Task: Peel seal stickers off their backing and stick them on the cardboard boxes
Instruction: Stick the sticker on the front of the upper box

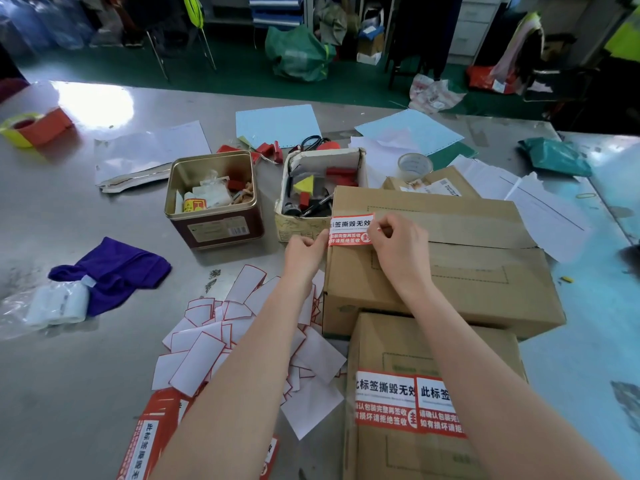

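A red-and-white seal sticker [349, 229] lies over the far left end of a large cardboard box [460, 271], across its taped seam. My left hand [304, 252] pinches the sticker's left edge at the box's corner. My right hand [398, 244] pinches its right edge on the box top. A nearer cardboard box [398, 344] carries two seal stickers [405, 403] side by side. A sheet of unpeeled stickers [149, 441] lies at the bottom left, partly under my left arm. Whether the held sticker is fully stuck down cannot be told.
A heap of empty white backing papers [207, 344] lies left of the boxes. Behind stand a gold tin [211, 199] and an open carton of tools [318, 188]. A purple cloth [110, 271], a tape roll [414, 166] and loose papers [152, 150] lie on the metal table [69, 393].
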`<state>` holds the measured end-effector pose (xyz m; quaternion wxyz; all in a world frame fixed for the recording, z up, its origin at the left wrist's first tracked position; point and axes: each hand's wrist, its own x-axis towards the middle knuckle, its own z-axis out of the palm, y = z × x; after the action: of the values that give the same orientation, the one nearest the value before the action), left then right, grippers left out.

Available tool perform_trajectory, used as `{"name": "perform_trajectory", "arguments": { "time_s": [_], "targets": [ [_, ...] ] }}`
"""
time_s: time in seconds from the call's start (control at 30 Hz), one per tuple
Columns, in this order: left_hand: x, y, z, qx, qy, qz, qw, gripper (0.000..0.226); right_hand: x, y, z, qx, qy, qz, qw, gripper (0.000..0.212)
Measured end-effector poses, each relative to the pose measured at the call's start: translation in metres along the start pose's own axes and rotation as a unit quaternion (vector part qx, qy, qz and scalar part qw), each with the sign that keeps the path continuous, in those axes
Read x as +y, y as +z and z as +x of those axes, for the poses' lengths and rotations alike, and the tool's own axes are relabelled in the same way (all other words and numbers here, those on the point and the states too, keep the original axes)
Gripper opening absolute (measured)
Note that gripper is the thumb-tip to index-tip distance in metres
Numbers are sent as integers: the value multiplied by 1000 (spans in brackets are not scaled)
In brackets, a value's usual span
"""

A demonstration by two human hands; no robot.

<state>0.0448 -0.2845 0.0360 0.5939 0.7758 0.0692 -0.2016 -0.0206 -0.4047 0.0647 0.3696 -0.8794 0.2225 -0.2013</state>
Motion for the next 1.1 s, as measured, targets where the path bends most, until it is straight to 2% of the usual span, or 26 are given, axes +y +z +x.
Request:
{"name": "perform_trajectory", "arguments": {
  "time_s": [0.07, 0.17, 0.27, 0.37, 0.43, 0.63, 0.7, 0.77, 0.8, 0.87, 1.0, 1.1],
  "targets": [
    [-4, -1, -2, -21, -32, 3, 999, 45, 0, 0, -1, 2, 0, 1, 1000, 23],
    [-5, -1, -7, -14, 16, 7, 1000, 21, 1, 1, -2, 5, -1, -2, 1000, 22],
    [4, -5, -15, -11, 104, 6, 994, 37, 2, 1, -2, 6, -3, 0, 1000, 22],
    [10, -6, -25, -98, 146, -23, 984, 40, 2, 1, -2, 8, -2, -5, 1000, 22],
    [6, -4, -34, -143, 180, 12, 973, 40, 2, 0, -3, 12, -8, -5, 1000, 21],
    [-15, -5, -39, -147, 248, 181, 940, 50, 2, 0, -4, 18, -13, -6, 1000, 22],
    [-15, -6, -42, -123, 261, 291, 912, 52, 1, -1, -4, 19, -16, -7, 1000, 23],
    [-14, -5, -44, -63, 295, 429, 851, 54, -1, -2, -5, 18, -18, -2, 1000, 24],
    [-11, -4, -44, -41, 313, 472, 823, 56, -1, -3, -6, 18, -17, 1, 1000, 26],
    [-5, -1, -42, -38, 339, 512, 788, 59, 0, -4, -7, 32, -4, 3, 999, 30],
    [5, 6, -36, -62, 356, 550, 753, 65, 8, -12, -9, 76, 52, 46, 995, 31],
    [6, 9, -38, -74, 367, 557, 741, 66, 11, -18, -17, 83, 47, 48, 994, 31]
  ]
}}
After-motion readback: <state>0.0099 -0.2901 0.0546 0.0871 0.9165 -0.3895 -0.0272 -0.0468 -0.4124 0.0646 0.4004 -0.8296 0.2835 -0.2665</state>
